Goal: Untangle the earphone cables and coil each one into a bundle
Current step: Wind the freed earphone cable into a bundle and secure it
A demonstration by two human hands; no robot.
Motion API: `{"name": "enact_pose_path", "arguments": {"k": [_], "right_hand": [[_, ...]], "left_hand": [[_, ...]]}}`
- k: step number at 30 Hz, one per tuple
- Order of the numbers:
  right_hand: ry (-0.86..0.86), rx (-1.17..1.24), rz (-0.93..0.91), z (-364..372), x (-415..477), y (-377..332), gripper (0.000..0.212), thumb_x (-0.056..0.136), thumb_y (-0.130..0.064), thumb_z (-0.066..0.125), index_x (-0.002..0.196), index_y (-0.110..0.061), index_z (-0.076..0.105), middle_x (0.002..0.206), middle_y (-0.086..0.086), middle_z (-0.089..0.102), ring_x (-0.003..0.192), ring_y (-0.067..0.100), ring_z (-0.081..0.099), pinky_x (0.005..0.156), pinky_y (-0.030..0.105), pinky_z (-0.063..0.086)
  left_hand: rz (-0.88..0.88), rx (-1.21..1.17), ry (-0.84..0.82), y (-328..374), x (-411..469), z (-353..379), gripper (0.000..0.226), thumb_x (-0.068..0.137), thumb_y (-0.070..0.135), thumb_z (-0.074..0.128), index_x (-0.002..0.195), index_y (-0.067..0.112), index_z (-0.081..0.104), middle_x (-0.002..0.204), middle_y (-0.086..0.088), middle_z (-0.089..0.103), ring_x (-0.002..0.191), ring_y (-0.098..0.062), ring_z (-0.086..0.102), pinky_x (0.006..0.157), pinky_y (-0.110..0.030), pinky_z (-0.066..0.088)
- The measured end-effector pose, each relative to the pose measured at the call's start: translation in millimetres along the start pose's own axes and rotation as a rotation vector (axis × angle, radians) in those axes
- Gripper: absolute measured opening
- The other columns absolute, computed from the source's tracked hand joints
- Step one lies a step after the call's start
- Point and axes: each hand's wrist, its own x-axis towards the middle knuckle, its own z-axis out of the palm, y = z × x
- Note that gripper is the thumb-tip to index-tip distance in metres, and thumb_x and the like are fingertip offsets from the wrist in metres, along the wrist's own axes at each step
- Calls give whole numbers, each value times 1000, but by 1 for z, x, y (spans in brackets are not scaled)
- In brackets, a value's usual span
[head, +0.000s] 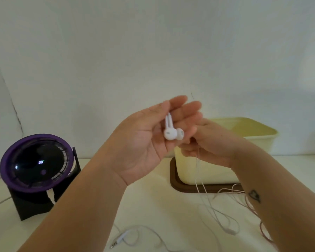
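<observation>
Left hand [145, 142]: palm up, raised, fingers nearly straight and close together; fingertips blurred.
Earbuds [173, 133]: two white buds lying on the left fingers, stems towards the fingertips; I cannot tell whether the thumb touches them.
Right hand [215, 142]: just behind the left, fingers curled, pinching the white cable [198, 171]; its fingertips are hidden.
Cable run: hangs down to the table [153, 206], loops past an inline remote [229, 231], ends at the jack plug [116, 241].
Pink cable [251, 210]: partly under the right forearm.
Cream box [253, 140]: on a brown tray [175, 182], partly covered by the hands.
Purple fan [36, 160]: far left, display unreadable.
</observation>
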Motion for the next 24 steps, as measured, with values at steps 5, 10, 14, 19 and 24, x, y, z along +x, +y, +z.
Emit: {"name": "enact_pose_path", "arguments": {"k": [5, 10, 14, 19, 24], "right_hand": [[-16, -634, -39, 21, -11, -15, 39, 98, -36, 44, 96, -2, 64, 53, -11, 45, 44, 3, 38, 46, 16, 31], [-77, -1020, 4, 38, -31, -24, 27, 97, -37, 43, 96, -24, 67, 61, -9, 55, 54, 1, 48, 59, 18, 40], [-20, -1059, -37, 35, -44, -42, 26, 97, -34, 43, 82, -33, 65, 60, -7, 54, 53, 2, 47, 58, 17, 40], [41, -1022, -148, 32, -58, -54, 30, 93, -35, 49, 76, -16, 64, 51, -9, 42, 47, 7, 38, 53, 17, 36], [166, -1007, -181, 24, -62, -60, 27, 94, -36, 51, 77, -22, 67, 52, -20, 55, 44, 0, 45, 47, 9, 35]], "left_hand": [[120, -191, 238, 3, 8, -15, 25, 99, 15, 38, 104, 5, 60, 98, -10, 73, 87, -20, 72, 78, -34, 58], [128, -72, 355, -4, 10, -35, 27, 100, 15, 37, 106, 4, 60, 98, -10, 74, 87, -18, 72, 80, -31, 57], [97, 137, 386, -14, 9, -41, 29, 102, 15, 34, 103, 5, 61, 97, -7, 74, 90, -17, 71, 69, -24, 58], [55, 327, 385, -35, 12, -38, 31, 102, 16, 33, 108, 7, 62, 77, 4, 72, 67, -5, 67, 68, -21, 51], [-19, 286, 301, -53, 11, -28, 28, 97, 16, 40, 104, 5, 64, 72, 4, 70, 64, -4, 64, 79, -22, 49]]}}
